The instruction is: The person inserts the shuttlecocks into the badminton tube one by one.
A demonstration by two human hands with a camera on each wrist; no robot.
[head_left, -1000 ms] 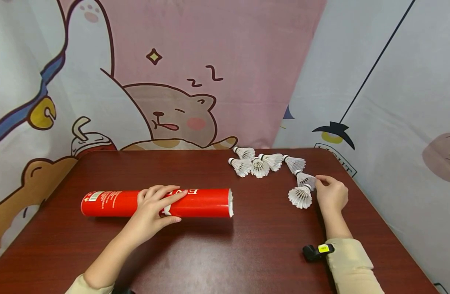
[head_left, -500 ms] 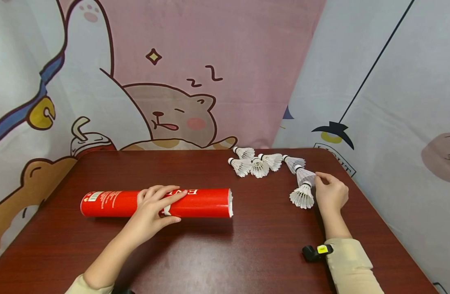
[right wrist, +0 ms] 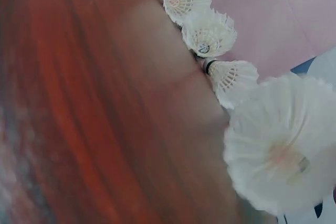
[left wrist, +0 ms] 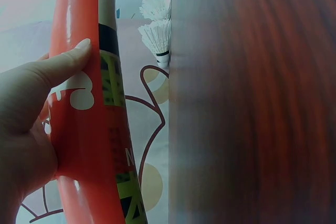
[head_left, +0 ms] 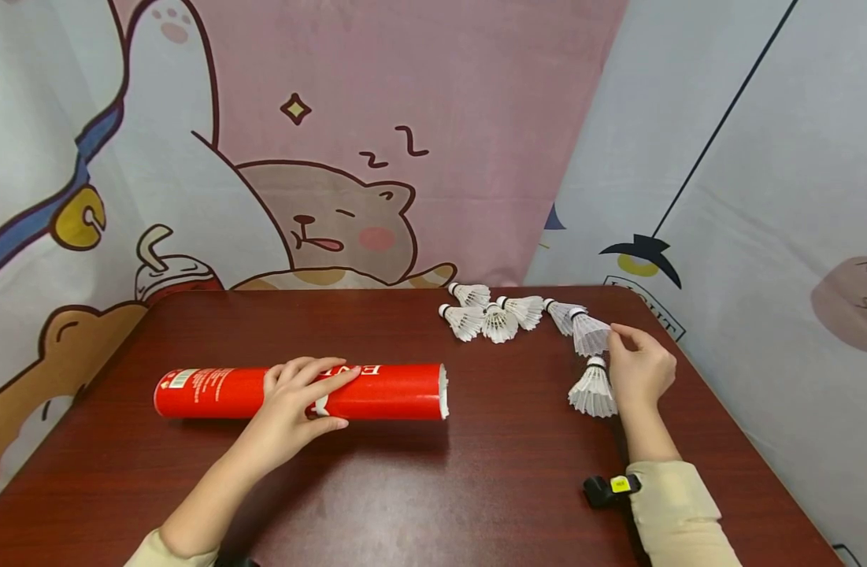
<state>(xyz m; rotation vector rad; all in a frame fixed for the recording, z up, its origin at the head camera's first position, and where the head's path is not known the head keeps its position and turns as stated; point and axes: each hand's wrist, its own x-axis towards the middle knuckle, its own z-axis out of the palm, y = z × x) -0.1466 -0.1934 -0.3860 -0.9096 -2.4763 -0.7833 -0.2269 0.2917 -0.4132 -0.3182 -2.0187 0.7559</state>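
Note:
My left hand (head_left: 291, 405) grips a long red shuttlecock tube (head_left: 398, 391) lying sideways, with fingers over the top and thumb on the near side. In the left wrist view, the thumb lies across the tube (left wrist: 79, 129). The tube's right end shows a ragged white rim. On the right, my right hand (head_left: 642, 370) pinches the feathered skirt of a white shuttlecock (head_left: 590, 334) between thumb and fingertips. Just nearer lies another shuttlecock (head_left: 593, 392), cork pointing away from me. A large, blurred shuttlecock skirt (right wrist: 278, 145) fills the lower right of the right wrist view.
Several shuttlecocks (head_left: 500, 323) lie clustered near the back edge of the dark wooden table (head_left: 476, 480). One more shuttlecock (head_left: 561, 315) sits just left of the pinched one. A cartoon-printed cloth (head_left: 490, 142) hangs close behind the table.
The pinched shuttlecock has shifted slightly up and away from the nearer one, which has swung round and dropped lower. My right hand has risen slightly; my left hand and the tube stay put.

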